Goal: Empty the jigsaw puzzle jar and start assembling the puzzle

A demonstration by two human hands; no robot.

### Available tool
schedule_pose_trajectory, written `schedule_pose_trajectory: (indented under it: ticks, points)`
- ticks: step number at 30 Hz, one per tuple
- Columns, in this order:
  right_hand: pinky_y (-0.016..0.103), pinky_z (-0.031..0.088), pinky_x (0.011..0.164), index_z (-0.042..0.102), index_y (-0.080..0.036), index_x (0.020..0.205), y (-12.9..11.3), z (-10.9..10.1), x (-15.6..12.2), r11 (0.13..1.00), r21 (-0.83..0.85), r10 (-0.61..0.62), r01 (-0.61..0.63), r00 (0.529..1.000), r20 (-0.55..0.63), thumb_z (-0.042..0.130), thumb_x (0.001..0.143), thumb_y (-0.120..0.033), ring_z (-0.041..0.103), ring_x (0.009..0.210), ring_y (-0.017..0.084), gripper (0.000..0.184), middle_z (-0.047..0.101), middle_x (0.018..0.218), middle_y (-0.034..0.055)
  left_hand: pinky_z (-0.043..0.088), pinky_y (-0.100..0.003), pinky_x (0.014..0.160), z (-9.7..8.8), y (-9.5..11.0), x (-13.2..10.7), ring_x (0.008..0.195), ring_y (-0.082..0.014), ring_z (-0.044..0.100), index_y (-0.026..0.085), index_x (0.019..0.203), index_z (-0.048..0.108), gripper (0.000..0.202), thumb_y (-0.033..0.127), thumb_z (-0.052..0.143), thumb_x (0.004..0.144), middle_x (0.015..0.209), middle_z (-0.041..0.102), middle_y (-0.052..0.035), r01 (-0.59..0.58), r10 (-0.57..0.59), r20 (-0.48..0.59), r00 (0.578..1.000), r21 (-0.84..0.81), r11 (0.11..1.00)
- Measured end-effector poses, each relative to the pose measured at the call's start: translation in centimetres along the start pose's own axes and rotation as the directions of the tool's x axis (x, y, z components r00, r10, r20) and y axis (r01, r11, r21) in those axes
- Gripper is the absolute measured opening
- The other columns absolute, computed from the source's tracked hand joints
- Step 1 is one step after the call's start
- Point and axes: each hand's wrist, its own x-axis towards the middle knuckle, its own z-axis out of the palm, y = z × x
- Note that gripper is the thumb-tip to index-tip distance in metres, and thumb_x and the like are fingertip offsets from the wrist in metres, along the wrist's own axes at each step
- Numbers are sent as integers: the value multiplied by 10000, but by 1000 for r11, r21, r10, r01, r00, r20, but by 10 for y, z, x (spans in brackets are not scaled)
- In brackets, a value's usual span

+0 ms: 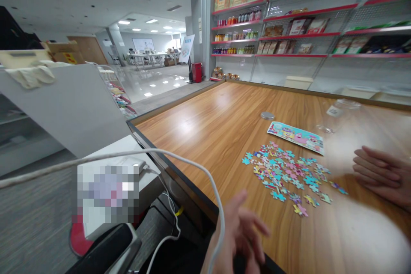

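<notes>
Several loose jigsaw pieces (289, 175) lie scattered on the wooden table (218, 132). Just behind them lies a colourful picture card (295, 137). My left hand (240, 233) hovers at the table's near edge, fingers apart and holding nothing, a little blurred. My right hand (382, 175) rests flat on the table right of the pieces, fingers stretched out towards them, with nothing in it. Neither hand touches a piece.
A round metal lid (267, 115) and a clear jar (337, 115) on its side lie behind the card. A white cable (192, 167) crosses in front of my left hand. Red shelves (289, 17) of goods stand behind the table; a white counter (64, 107) is at left.
</notes>
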Motion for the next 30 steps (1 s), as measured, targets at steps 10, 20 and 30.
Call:
schedule_pose_trajectory:
  ticks: [10, 20, 30]
  points:
    - [280, 227, 410, 345, -235, 492, -1, 66, -18, 859, -385, -405, 339, 908, -105, 559, 841, -527, 266, 384, 98, 503, 287, 434, -39, 486, -268, 751, 5, -30, 309, 764, -136, 605, 67, 934, 623, 304, -46, 387, 780, 823, 653, -80, -351, 362, -38, 931, 174, 920]
    - [296, 448, 748, 707, -151, 891, 23, 108, -15, 294, -774, -629, 560, 724, 284, 563, 851, -162, 594, 831, 181, 149, 635, 893, 70, 460, -428, 1041, 1, -108, 297, 1155, -241, 598, 138, 1140, 666, 326, 92, 468, 886, 1208, 659, -136, -741, 603, 566, 563, 21, 672]
    - [283, 458, 705, 732, -173, 927, 16, 123, -26, 364, -777, -500, 514, 812, 303, 566, 868, -112, 594, 775, 157, 186, 645, 830, 41, 511, -358, 907, 7, -102, 290, 991, -211, 585, 139, 1053, 659, 230, 120, 470, 924, 1020, 632, -109, -735, 558, 622, 549, 41, 677]
